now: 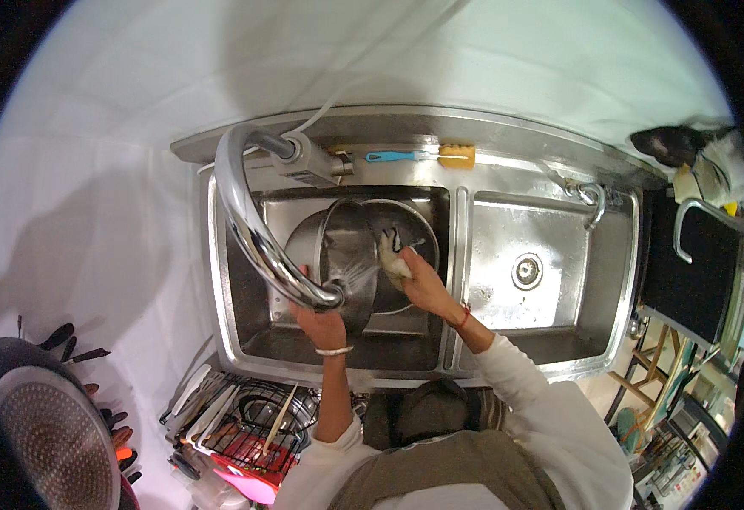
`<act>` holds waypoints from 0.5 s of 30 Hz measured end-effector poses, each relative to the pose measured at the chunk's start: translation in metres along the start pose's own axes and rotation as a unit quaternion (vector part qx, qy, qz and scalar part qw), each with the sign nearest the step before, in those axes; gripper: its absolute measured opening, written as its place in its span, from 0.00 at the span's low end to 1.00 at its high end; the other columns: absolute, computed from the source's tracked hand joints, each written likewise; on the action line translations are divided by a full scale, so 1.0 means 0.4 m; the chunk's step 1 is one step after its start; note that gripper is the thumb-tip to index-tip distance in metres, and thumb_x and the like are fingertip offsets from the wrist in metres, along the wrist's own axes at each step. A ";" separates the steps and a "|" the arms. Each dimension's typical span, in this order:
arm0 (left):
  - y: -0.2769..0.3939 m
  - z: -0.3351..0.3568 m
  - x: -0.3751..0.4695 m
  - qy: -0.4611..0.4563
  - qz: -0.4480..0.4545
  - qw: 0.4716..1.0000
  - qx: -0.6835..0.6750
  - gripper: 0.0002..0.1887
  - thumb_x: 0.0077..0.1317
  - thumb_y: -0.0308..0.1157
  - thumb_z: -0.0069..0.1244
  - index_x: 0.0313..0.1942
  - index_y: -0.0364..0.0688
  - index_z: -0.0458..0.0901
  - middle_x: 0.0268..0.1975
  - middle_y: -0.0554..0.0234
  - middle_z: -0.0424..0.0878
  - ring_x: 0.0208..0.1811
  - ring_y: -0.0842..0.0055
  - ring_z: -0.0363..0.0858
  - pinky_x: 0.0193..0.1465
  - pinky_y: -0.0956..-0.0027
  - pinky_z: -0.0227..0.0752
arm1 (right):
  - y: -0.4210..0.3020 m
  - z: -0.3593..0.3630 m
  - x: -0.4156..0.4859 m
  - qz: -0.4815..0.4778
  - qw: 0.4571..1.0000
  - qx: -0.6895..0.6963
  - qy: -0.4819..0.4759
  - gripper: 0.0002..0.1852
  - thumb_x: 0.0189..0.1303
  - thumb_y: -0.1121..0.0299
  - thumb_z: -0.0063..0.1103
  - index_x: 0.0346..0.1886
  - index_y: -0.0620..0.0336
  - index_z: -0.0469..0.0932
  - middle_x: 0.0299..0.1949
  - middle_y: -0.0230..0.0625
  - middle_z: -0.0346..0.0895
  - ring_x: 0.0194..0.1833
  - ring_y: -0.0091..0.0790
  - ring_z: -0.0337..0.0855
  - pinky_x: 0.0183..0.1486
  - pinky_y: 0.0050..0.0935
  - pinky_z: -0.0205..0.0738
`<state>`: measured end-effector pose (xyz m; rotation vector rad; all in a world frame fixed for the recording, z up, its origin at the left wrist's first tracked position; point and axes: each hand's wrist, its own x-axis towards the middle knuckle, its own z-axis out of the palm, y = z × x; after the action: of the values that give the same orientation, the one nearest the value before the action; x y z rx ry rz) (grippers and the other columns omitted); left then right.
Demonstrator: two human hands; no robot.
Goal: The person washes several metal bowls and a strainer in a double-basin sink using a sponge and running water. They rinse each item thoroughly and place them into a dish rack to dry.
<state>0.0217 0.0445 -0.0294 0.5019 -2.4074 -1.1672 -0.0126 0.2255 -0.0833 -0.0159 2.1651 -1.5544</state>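
In the left basin of a steel sink (455,357), my left hand (322,326) grips a metal bowl (351,248) that is tilted on its side. The faucet spout partly covers that hand and the bowl's near part. My right hand (424,284) holds a wet, whitish cloth (392,258) with dark stripes, just right of the tilted bowl. A second round metal vessel (426,223) sits in the same basin behind the cloth, partly hidden. Water sprays from a curved chrome faucet (244,210) into the tilted bowl.
A blue-handled sponge brush (397,155) lies on the back ledge. The right basin (506,223) has a drain and a small tap (592,197). At lower left are a black wire rack (263,408) with utensils and a perforated pan (56,433). A dark panel (691,274) stands at right.
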 end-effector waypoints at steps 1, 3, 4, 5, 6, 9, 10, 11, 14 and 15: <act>-0.003 0.003 -0.002 -0.014 -0.055 0.998 0.002 0.21 0.56 0.22 0.48 0.52 0.36 0.72 0.43 0.59 0.77 0.43 0.72 0.71 0.47 0.68 0.63 | -0.032 -0.003 -0.027 0.019 0.993 0.115 -0.016 0.18 0.49 0.80 0.42 0.46 0.59 0.66 0.39 0.39 0.72 0.39 0.38 0.74 0.39 0.35 0.68; -0.012 0.012 -0.007 -0.057 -0.194 0.979 0.020 0.20 0.57 0.23 0.48 0.52 0.37 0.73 0.35 0.64 0.78 0.32 0.79 0.70 0.35 0.73 0.64 | -0.075 -0.001 -0.047 0.069 0.940 0.335 -0.007 0.19 0.48 0.82 0.40 0.47 0.57 0.64 0.40 0.34 0.70 0.39 0.33 0.72 0.39 0.33 0.67; -0.017 0.018 -0.009 -0.029 -0.146 0.984 -0.093 0.16 0.59 0.26 0.49 0.49 0.36 0.76 0.23 0.75 0.68 0.23 0.87 0.58 0.24 0.78 0.53 | -0.087 0.004 -0.041 0.100 0.894 0.436 0.015 0.21 0.47 0.83 0.40 0.47 0.56 0.64 0.40 0.32 0.69 0.39 0.30 0.71 0.40 0.31 0.67; -0.018 0.019 -0.017 -0.042 -0.136 0.982 -0.121 0.16 0.60 0.27 0.49 0.49 0.36 0.75 0.22 0.76 0.65 0.23 0.87 0.56 0.24 0.78 0.52 | -0.094 0.010 -0.027 0.104 0.832 0.544 0.017 0.22 0.47 0.84 0.39 0.47 0.55 0.63 0.41 0.30 0.67 0.39 0.28 0.69 0.40 0.30 0.67; -0.018 0.020 -0.023 -0.055 -0.126 0.979 -0.148 0.16 0.61 0.28 0.49 0.49 0.36 0.75 0.21 0.77 0.61 0.22 0.87 0.55 0.23 0.79 0.51 | -0.098 0.016 -0.002 0.138 0.795 0.588 0.055 0.21 0.47 0.83 0.39 0.47 0.54 0.62 0.41 0.31 0.67 0.40 0.29 0.68 0.43 0.31 0.67; 0.001 0.023 -0.045 -0.076 -0.165 0.967 -0.181 0.09 0.62 0.30 0.48 0.40 0.34 0.77 0.21 0.80 0.56 0.23 0.88 0.52 0.24 0.80 0.48 | -0.101 0.041 0.077 0.112 0.732 0.665 0.100 0.17 0.49 0.81 0.40 0.44 0.55 0.65 0.39 0.32 0.68 0.39 0.31 0.69 0.43 0.32 0.68; 0.011 0.024 -0.051 -0.076 -0.173 0.960 -0.206 0.07 0.63 0.30 0.48 0.37 0.35 0.76 0.21 0.80 0.56 0.23 0.88 0.52 0.24 0.80 0.48 | -0.103 0.054 0.100 0.102 0.689 0.714 0.072 0.11 0.50 0.78 0.44 0.39 0.56 0.68 0.34 0.31 0.70 0.34 0.31 0.71 0.42 0.31 0.68; 0.021 0.027 -0.051 -0.074 -0.164 0.953 -0.245 0.06 0.63 0.30 0.47 0.33 0.36 0.76 0.21 0.80 0.56 0.23 0.87 0.52 0.24 0.80 0.48 | -0.102 0.067 0.109 0.092 0.695 0.713 0.015 0.09 0.51 0.76 0.45 0.37 0.56 0.68 0.32 0.31 0.70 0.33 0.31 0.71 0.41 0.31 0.68; 0.044 0.033 -0.034 -0.074 -0.219 0.926 -0.298 0.11 0.62 0.29 0.48 0.24 0.40 0.65 0.22 0.79 0.56 0.25 0.88 0.53 0.27 0.82 0.50 | -0.098 0.122 0.101 0.114 0.798 0.585 -0.089 0.06 0.54 0.68 0.45 0.31 0.56 0.72 0.25 0.31 0.71 0.29 0.29 0.72 0.38 0.29 0.68; 0.047 0.033 -0.023 -0.078 -0.227 0.916 -0.322 0.15 0.61 0.28 0.49 0.20 0.42 0.60 0.22 0.79 0.55 0.25 0.88 0.52 0.28 0.82 0.49 | -0.091 0.135 0.085 0.046 0.898 0.420 -0.124 0.07 0.54 0.67 0.45 0.31 0.55 0.73 0.26 0.32 0.72 0.30 0.29 0.73 0.37 0.30 0.68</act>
<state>0.0204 0.0685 -0.0238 0.7790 -1.8849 -2.1578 -0.0315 0.1550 -0.0764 0.1558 1.1520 -2.1597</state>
